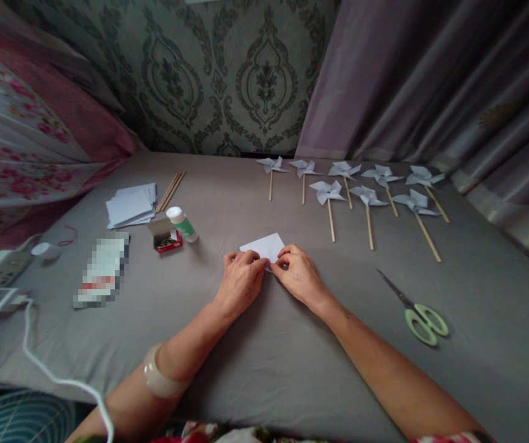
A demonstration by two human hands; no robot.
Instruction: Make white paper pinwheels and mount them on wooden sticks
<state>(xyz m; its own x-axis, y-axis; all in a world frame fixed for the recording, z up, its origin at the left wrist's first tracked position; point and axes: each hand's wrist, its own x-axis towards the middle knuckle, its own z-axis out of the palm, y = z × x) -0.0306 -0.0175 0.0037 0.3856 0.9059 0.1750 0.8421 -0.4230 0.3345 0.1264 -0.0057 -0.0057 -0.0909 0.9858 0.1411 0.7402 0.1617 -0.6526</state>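
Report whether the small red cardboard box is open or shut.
Open: the red box has its flap raised, showing small metallic pieces inside.

Grey cloth (pixel 292 369) (faintly creased) bears pinwheels (pixel 328 193), scissors (pixel 413 306), paper stack (pixel 130 207), sticks (pixel 173 191).

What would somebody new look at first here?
Probably the eight white paper pinwheels on wooden sticks, in two rows at the back right. Next, the white paper sheet held by the left hand and right hand in the middle, then the green-handled metal scissors at right.
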